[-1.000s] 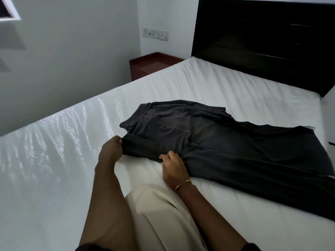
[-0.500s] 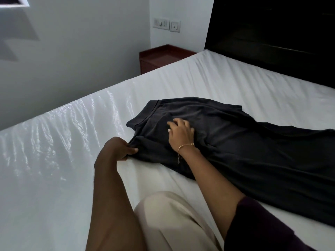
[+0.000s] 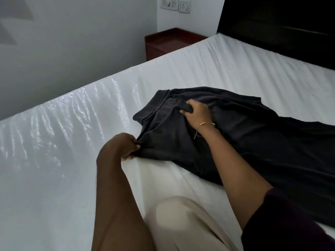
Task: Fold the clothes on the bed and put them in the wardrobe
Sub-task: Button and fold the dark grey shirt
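A dark grey garment point(image 3: 244, 138) with a ribbed waistband lies spread on the white bed point(image 3: 217, 66), running off the right edge of view. My left hand point(image 3: 121, 145) pinches the near corner of its waistband end against the sheet. My right hand point(image 3: 196, 113), with a thin gold bracelet at the wrist, lies on top of the garment further in, and its thumb and fingers pinch up a small fold of the cloth. My knee in beige trousers point(image 3: 181, 223) rests on the bed just in front of the garment.
The mattress side at left is wrapped in shiny plastic point(image 3: 63, 115). A dark red bedside table point(image 3: 168, 42) stands in the corner beyond the bed. A black headboard point(image 3: 281, 24) closes the far right. Grey walls lie to the left.
My right hand left the near edge of the garment, moved up onto it and now pinches a fold near the waistband. The left hand kept its grip on the corner.
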